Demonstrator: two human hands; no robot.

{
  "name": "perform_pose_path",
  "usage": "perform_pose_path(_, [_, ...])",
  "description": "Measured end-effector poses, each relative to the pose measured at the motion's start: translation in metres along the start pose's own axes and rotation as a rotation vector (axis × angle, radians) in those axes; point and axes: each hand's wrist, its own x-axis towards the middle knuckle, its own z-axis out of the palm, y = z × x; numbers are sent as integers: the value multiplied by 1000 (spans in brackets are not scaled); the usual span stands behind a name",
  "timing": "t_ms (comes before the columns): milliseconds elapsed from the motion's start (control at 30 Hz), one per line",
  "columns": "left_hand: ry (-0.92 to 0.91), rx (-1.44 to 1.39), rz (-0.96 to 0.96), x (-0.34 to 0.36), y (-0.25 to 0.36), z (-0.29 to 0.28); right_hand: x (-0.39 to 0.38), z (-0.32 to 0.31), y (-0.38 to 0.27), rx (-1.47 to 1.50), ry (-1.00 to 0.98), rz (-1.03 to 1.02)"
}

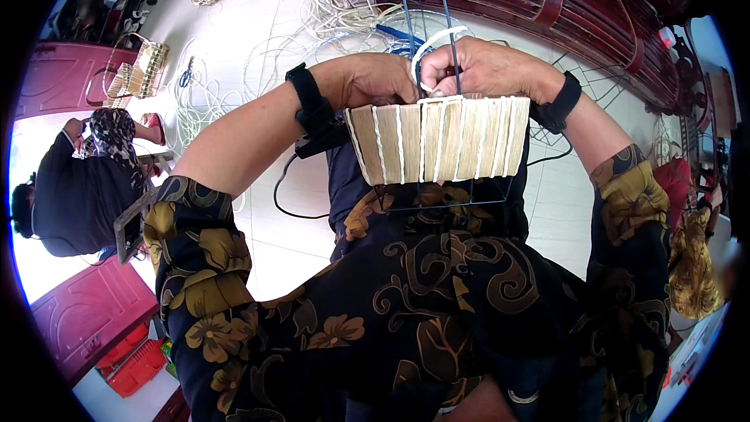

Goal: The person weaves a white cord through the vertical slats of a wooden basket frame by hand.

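Note:
A small basket [476, 141] of pale, straw-like strips, crossed by twisted white cords, is in front of my body. Its dark wire frame [445, 207] shows below the weaving, and two long dark rods rise past its far rim. At that rim my right hand [491, 66] is closed, pinching a white cord [444, 33] that loops up around the rods. My left hand [376, 78] is closed close beside it, knuckles up. Its fingertips are partly hidden behind the rim, so what they grip cannot be made out. Both wrists wear black bands.
Loose coils of pale cord [207, 105] spread over the tiled floor. A dark red wooden bench [578, 8] runs along the far right. Finished-looking baskets [144, 70] stand at far left. Another person [86, 187] sits at the left. Bare wire frames lie beyond my right wrist.

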Motion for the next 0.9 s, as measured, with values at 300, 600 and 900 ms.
perform_pose_path(300, [181,322,171,-29,30,34,-32,-8,9,404,145,169])
perform_pose_path(600, [745,724,423,-78,44,64,-57,1,15,341,305,64])
perform_pose_path(900, [770,1173,609,-59,32,89,-64,18,1,273,516,89])
